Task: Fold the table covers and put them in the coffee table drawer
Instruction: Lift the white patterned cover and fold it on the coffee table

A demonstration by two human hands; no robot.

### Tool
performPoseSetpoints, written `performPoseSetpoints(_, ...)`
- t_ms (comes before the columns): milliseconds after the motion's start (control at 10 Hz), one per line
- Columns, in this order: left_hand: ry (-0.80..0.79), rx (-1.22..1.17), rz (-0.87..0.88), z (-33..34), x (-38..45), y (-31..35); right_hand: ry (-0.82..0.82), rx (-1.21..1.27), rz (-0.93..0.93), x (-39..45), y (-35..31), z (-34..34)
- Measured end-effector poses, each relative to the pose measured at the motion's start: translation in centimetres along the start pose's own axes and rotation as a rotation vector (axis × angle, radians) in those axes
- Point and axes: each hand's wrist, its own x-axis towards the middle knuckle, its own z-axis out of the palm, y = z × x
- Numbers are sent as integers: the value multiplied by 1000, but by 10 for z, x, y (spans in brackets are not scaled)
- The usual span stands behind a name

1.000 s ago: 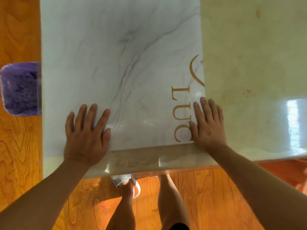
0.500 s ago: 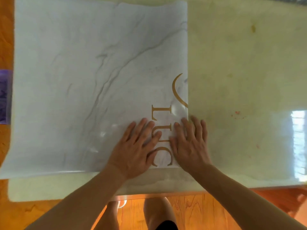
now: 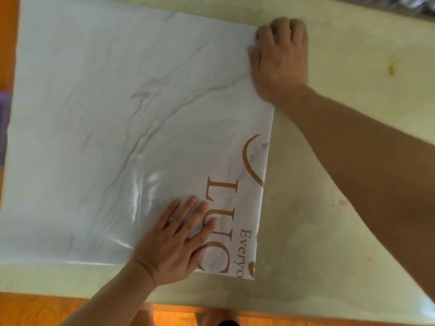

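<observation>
The table cover (image 3: pixel 122 128), white with grey marble veins and gold lettering, lies flat on the pale tabletop (image 3: pixel 329 161); its left side runs past the table's left edge, and its right edge falls about midway across. The left hand (image 3: pixel 174 241) lies flat, fingers straight and spread, pressing the cover down just left of the gold letters, near the cover's front edge. The right hand (image 3: pixel 281 57) sits at the cover's far right corner, fingers curled; it looks to be gripping that corner, though blur hides whether the sheet is truly between its fingers.

Now the risks. The sheet looks thin and glossy, so if the left hand lets up while the right one pulls the corner across, the whole cover could slide on the slick tabletop rather than fold. A pull from one corner only could drag the fold line askew, leaving the edges unmatched. The side hanging off the table's left edge could tug the cover further that way. Trapped air could leave creases, like the wrinkles showing just left of the pressing hand. No drawer is in view.
</observation>
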Motion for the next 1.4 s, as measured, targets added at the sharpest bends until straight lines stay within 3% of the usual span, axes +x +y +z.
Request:
performPoseSetpoints(100, -7, -4, 4, 0, 0, 0, 22, 12, 104, 39, 12, -3)
performPoseSetpoints(300, 20, -23, -10, 1, -1, 1, 75, 113, 100, 53, 22, 12)
performPoseSetpoints(400, 35, -29, -5, 1, 0, 0, 89, 163, 272, 46, 15, 4)
performPoseSetpoints(500, 35, -36, -8, -1, 0, 0, 127, 135, 182, -38, -19, -10)
performPoseSetpoints(600, 24, -33, 5, -3, 0, -1, -5, 296, 239, -198, -59, -38)
performPoseSetpoints(700, 11, -32, 14, -3, 0, -1, -262, 541, 607, -337, -109, -87)
performPoseSetpoints(800, -34, -13, 9, -4, -2, 3, -389, 752, 985, -388, -153, -109)
performPoseSetpoints(900, -72, 131, -20, -15, -4, 12, -402, 966, 1376, -379, -163, -109)
performPoseSetpoints(1000, 61, -33, -210, -38, -19, 46, -299, 1340, 1539, -373, -163, -117)
performPoseSetpoints(1100, -22, -810, -887, -74, -49, 85, -164, 1671, 1597, -369, -170, -136)
performPoseSetpoints(1200, -28, -2032, -1484, -94, -70, 79, -95, 1758, 1640, -365, -173, -147)
performPoseSetpoints(1300, 588, -2400, -1477, -95, -90, 23, -83, 1839, 1694, -359, -172, -160)
performPoseSetpoints(1400, 918, -2276, -1532, -97, -101, -33, -61, 1880, 1706, -355, -169, -171)
